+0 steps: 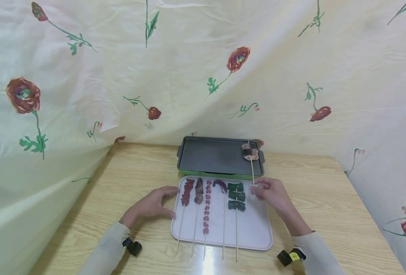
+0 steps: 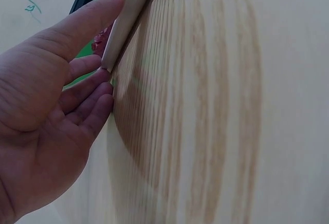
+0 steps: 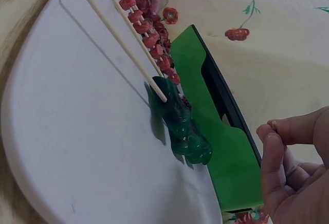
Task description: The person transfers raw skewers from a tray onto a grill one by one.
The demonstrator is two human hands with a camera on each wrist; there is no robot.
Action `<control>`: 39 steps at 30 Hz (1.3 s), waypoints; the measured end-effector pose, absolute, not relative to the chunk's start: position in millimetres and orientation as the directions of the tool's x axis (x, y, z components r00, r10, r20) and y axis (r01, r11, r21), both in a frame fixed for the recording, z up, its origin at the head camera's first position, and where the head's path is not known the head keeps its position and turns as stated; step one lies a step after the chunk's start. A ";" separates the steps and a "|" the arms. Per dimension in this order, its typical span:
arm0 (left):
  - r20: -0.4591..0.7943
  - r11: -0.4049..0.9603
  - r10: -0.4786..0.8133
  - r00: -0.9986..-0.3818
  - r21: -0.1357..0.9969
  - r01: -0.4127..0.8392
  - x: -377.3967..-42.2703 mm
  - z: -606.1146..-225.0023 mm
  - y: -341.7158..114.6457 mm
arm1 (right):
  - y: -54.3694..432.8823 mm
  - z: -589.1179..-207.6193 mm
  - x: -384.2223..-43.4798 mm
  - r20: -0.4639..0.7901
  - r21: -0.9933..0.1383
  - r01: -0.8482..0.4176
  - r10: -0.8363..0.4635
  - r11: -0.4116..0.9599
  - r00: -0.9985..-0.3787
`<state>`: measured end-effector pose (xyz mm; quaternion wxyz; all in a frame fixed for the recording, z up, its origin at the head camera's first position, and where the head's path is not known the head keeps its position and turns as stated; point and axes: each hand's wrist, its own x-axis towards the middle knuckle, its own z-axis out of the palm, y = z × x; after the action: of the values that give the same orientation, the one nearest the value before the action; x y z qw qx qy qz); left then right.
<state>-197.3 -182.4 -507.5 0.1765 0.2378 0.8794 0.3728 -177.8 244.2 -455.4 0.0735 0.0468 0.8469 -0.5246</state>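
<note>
From my remote feed, the right hand [image 1: 273,193] pinches one pink-and-dark skewer [image 1: 250,152] by its stick [image 1: 252,170]; the food lies straight ahead of the fingertips, over one dark griddle [image 1: 213,154], touching or not I cannot tell; just inward of that hand, one white tray [image 1: 252,229] bears five more skewers [image 1: 207,208], the three-piece green one [image 1: 236,196] nearest; farther across, the left hand [image 1: 151,204], thumb and fingers spread wide, touches the tray's edge.

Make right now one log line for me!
Right hand: pinches skewer reaching over dark pan | Left hand: touches left edge of tray | Tray: five other skewers
</note>
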 end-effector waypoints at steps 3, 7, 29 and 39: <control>-0.136 0.607 0.550 -0.824 0.743 0.282 -196.9 -507.5 -181.5 | 244.2 -456.4 -177.7 -0.188 -0.881 0.176 0.017 0.440 -0.982; -0.142 0.605 0.548 -0.824 0.747 0.274 -196.0 -506.9 -180.7 | 246.1 -458.6 -177.5 -0.195 -0.883 0.194 0.043 0.428 -0.980; -0.137 0.608 0.547 -0.826 0.743 0.279 -196.2 -508.6 -181.9 | 263.6 -439.2 -136.3 0.013 -0.780 0.012 0.035 0.625 -0.999; -0.126 0.598 0.552 -0.824 0.748 0.286 -195.9 -507.5 -182.0 | 244.1 -417.2 -86.6 0.143 -0.746 -0.061 0.070 0.663 -0.987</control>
<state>-195.9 -182.0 -507.5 0.1753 0.2389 0.8766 0.3791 -86.6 244.1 -417.2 -0.0799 0.0024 0.9083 -0.4107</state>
